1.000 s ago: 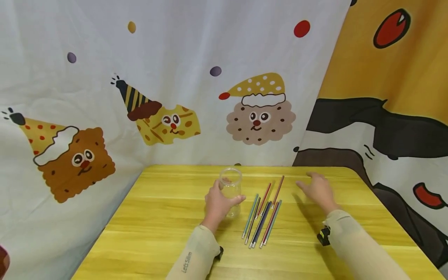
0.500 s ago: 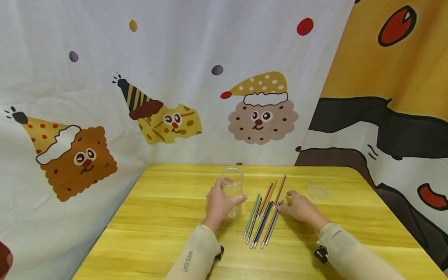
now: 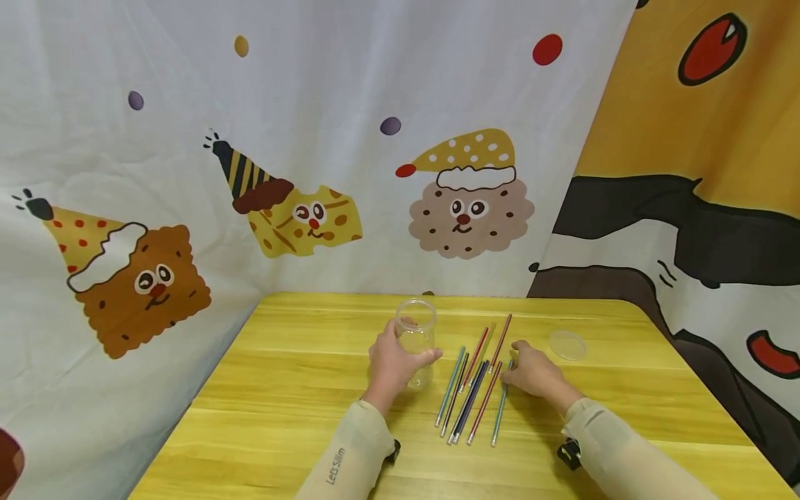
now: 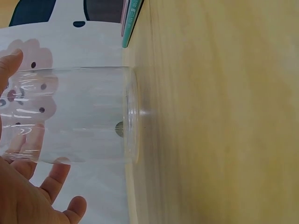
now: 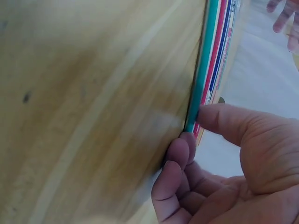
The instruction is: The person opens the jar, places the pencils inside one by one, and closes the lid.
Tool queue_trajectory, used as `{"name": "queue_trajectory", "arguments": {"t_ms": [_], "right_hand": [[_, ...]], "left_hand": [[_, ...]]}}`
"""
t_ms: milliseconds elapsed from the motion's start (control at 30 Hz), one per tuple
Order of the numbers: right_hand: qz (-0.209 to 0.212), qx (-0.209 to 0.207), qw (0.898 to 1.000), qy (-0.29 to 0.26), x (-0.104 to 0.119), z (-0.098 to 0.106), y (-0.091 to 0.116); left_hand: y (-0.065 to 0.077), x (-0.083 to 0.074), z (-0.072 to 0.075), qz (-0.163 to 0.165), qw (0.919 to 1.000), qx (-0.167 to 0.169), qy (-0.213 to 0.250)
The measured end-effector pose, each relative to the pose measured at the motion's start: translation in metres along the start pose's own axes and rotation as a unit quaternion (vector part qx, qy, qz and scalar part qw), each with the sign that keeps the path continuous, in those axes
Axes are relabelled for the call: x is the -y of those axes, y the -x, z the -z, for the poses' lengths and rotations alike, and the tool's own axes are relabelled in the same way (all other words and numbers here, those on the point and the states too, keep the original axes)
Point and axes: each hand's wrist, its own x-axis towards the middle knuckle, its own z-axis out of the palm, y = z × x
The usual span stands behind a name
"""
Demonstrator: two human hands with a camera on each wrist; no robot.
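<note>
A clear plastic jar (image 3: 420,339) stands upright and lidless on the table, with my left hand (image 3: 389,361) curled round its side. In the left wrist view the jar (image 4: 88,112) lies between thumb and fingers, its base on the tabletop. My right hand (image 3: 534,373) pinches the far end of a teal pencil (image 3: 499,420), which lies slightly apart from the others. Thumb and fingertips meet on this pencil (image 5: 204,74) in the right wrist view. Between the hands lie several more pencils, among them a dark blue pencil (image 3: 470,403) and a red pencil (image 3: 482,410).
A clear round lid (image 3: 569,345) lies flat beyond my right hand. The yellow wood-grain table (image 3: 262,417) ends at the back against a printed cloth (image 3: 312,90) with cartoon biscuits and cheese.
My right hand has come left and nearer from beside the lid to the pencils, uncovering the lid. The teal pencil has shifted right, away from the red one. My left hand stays on the jar.
</note>
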Motion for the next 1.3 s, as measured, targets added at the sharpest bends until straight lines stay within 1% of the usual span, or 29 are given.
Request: {"name": "queue_trajectory", "arguments": {"t_ms": [267,467,567,667,800,900,933,1000,1033,1067,1100,1133,1167,1233,1267,1300], "right_hand": [[-0.041,0.002,0.999,-0.004,0.001,0.011,0.004],[-0.05,0.01,0.999,0.008,0.002,0.011,0.009],[-0.038,0.011,0.999,-0.001,0.001,0.01,0.009],[-0.001,0.002,1.0,-0.019,0.002,0.016,0.008],[0.038,-0.004,0.998,-0.056,0.008,0.037,0.008],[0.042,-0.013,0.995,-0.085,0.012,0.055,0.01],[0.045,-0.02,0.995,-0.09,0.014,0.06,0.011],[0.057,-0.049,0.992,-0.105,0.018,0.068,0.013],[0.069,-0.077,0.989,-0.106,0.021,0.072,0.014],[0.085,-0.114,0.984,-0.106,0.024,0.074,0.015],[0.107,-0.156,0.977,-0.102,0.028,0.077,0.017],[0.133,-0.204,0.965,-0.098,0.033,0.079,0.018],[0.16,-0.255,0.949,-0.092,0.039,0.082,0.019],[0.207,-0.346,0.912,-0.082,0.054,0.087,0.024],[0.227,-0.377,0.894,-0.086,0.063,0.09,0.027],[0.245,-0.398,0.879,-0.095,0.072,0.093,0.031]], "left_hand": [[0.0,-0.001,0.001,-0.003,1.0,-0.003,-0.008],[0.0,-0.001,0.003,-0.003,0.9999,-0.003,-0.01],[0.0,-0.002,0.003,-0.004,0.9999,-0.003,-0.011],[0.001,-0.001,0.003,-0.005,0.9999,-0.002,-0.011],[0.001,0.001,0.003,-0.006,0.9999,-0.002,-0.013],[0.001,0.001,0.003,-0.005,0.9999,-0.002,-0.014],[0.002,0.001,0.002,-0.005,0.9999,-0.002,-0.014],[0.002,0.001,0.002,-0.004,0.9999,0.0,-0.014],[0.002,0.001,0.002,-0.004,0.9999,0.001,-0.014],[0.002,0.001,0.002,-0.003,0.9999,0.002,-0.012],[0.002,0.001,0.002,-0.005,0.9999,0.002,-0.011],[0.002,0.001,0.002,-0.005,0.9999,0.002,-0.01],[0.002,0.001,0.002,-0.004,0.9999,0.003,-0.009],[0.002,0.001,0.003,-0.007,0.9999,0.002,-0.008],[0.002,0.001,0.003,-0.008,0.9999,0.002,-0.008],[0.002,0.001,0.003,-0.009,0.9999,0.002,-0.007]]}}
